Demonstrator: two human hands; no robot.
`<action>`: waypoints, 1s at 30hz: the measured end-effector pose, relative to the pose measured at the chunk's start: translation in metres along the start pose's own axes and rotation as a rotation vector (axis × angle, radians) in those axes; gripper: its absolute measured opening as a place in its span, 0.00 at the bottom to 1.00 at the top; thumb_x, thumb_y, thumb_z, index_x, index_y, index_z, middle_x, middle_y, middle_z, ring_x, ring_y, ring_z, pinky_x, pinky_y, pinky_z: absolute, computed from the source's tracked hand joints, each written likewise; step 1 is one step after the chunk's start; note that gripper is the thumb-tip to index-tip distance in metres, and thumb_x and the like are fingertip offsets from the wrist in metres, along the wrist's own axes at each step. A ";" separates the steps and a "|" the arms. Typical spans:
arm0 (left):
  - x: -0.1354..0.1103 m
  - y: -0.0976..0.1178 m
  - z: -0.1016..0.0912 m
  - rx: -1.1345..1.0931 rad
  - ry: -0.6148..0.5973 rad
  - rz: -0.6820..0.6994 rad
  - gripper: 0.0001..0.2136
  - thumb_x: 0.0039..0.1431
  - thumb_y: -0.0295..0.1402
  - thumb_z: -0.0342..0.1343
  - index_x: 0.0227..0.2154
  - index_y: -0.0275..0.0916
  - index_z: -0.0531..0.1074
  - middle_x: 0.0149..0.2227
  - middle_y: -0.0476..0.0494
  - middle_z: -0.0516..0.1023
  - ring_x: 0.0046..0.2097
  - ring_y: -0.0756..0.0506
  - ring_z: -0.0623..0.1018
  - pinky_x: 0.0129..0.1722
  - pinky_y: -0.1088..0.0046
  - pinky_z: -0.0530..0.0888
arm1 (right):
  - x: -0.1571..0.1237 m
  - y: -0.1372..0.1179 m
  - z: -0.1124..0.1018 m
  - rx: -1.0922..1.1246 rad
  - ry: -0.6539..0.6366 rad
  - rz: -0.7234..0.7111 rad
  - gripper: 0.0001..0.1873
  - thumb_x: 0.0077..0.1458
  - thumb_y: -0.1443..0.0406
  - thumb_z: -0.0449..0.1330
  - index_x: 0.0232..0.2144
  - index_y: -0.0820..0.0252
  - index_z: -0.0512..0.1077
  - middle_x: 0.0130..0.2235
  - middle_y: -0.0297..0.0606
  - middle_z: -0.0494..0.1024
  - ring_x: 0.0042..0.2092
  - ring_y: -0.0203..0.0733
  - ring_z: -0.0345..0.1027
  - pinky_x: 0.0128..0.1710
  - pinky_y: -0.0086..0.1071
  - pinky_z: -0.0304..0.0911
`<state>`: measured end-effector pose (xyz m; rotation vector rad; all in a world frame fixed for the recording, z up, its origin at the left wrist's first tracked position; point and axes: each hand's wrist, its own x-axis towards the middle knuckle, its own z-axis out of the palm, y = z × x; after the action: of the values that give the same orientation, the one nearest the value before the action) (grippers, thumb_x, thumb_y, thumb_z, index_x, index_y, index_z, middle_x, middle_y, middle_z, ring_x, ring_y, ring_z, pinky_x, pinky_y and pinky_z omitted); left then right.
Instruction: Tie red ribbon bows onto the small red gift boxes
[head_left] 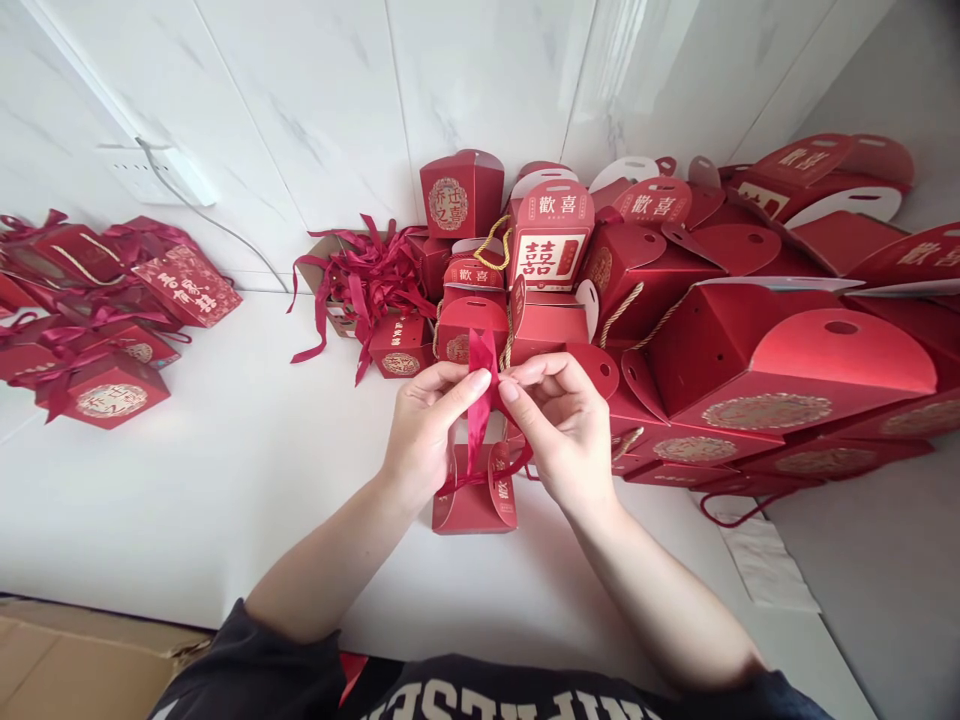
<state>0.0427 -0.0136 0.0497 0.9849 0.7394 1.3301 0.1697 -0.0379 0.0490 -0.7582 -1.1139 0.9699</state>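
Note:
A small red gift box [474, 512] rests on the white tabletop in front of me, with a dark red ribbon [478, 425] around it. Above the box, my left hand [435, 410] pinches the ribbon between thumb and forefinger. Close beside it, my right hand [559, 415] also pinches the ribbon, thumb against fingertips. The two hands nearly touch where the ribbon crosses. One ribbon end sticks up past the fingertips, and another strip hangs down toward the box. Part of the ribbon behind my right hand is hidden.
Many red gift boxes [787, 360] are piled along the wall at the right. A cardboard box heaped with loose ribbons [375, 275] stands at the back. Ribbon-tied boxes [112, 395] sit at far left, below a wall socket with a cable [217, 225]. An open carton [82, 660] is at lower left.

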 end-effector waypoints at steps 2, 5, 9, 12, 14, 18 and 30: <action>0.000 0.002 -0.001 0.027 0.007 0.008 0.06 0.51 0.36 0.68 0.27 0.40 0.79 0.27 0.51 0.79 0.33 0.50 0.79 0.38 0.75 0.76 | -0.001 -0.001 -0.001 -0.017 -0.035 0.027 0.05 0.58 0.64 0.64 0.37 0.56 0.71 0.35 0.34 0.75 0.36 0.36 0.72 0.39 0.33 0.73; -0.001 0.005 -0.001 0.060 -0.007 0.010 0.06 0.51 0.37 0.68 0.27 0.40 0.80 0.28 0.49 0.80 0.35 0.49 0.79 0.39 0.73 0.76 | -0.002 0.001 -0.002 -0.022 -0.060 0.017 0.07 0.58 0.65 0.65 0.39 0.56 0.72 0.35 0.33 0.75 0.36 0.35 0.71 0.40 0.31 0.71; -0.002 0.005 0.001 0.072 -0.030 -0.002 0.07 0.53 0.37 0.66 0.29 0.39 0.81 0.31 0.45 0.82 0.37 0.46 0.81 0.41 0.70 0.76 | -0.002 0.003 -0.001 -0.038 -0.051 -0.011 0.07 0.58 0.65 0.65 0.38 0.56 0.71 0.35 0.33 0.76 0.37 0.36 0.72 0.41 0.31 0.70; -0.002 0.004 0.002 0.043 -0.034 -0.012 0.07 0.53 0.37 0.66 0.29 0.39 0.80 0.31 0.45 0.82 0.36 0.46 0.81 0.41 0.69 0.77 | -0.001 0.002 -0.002 -0.040 -0.063 -0.003 0.07 0.58 0.65 0.65 0.38 0.56 0.71 0.35 0.33 0.76 0.37 0.36 0.72 0.41 0.32 0.71; -0.001 0.003 0.001 0.030 -0.026 -0.015 0.06 0.53 0.37 0.67 0.27 0.39 0.79 0.29 0.47 0.81 0.34 0.48 0.80 0.40 0.71 0.76 | -0.001 0.000 -0.003 -0.058 -0.084 0.012 0.07 0.58 0.64 0.64 0.40 0.56 0.71 0.36 0.34 0.76 0.38 0.36 0.72 0.41 0.32 0.71; 0.000 0.002 -0.002 0.079 -0.029 0.020 0.06 0.52 0.34 0.68 0.25 0.40 0.78 0.26 0.51 0.77 0.31 0.52 0.76 0.36 0.77 0.73 | 0.001 -0.004 -0.006 -0.103 -0.109 0.034 0.07 0.60 0.61 0.62 0.39 0.56 0.73 0.36 0.35 0.76 0.38 0.37 0.71 0.40 0.32 0.69; 0.011 0.020 -0.019 0.340 -0.516 0.062 0.13 0.51 0.34 0.67 0.41 0.42 0.76 0.39 0.43 0.79 0.40 0.44 0.79 0.45 0.67 0.75 | 0.001 -0.023 -0.015 -0.196 -0.046 -0.075 0.05 0.60 0.63 0.63 0.32 0.56 0.75 0.30 0.32 0.75 0.30 0.34 0.66 0.31 0.30 0.65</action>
<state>0.0186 -0.0003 0.0606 1.5596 0.5441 0.9504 0.1900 -0.0463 0.0657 -0.8489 -1.2820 0.8270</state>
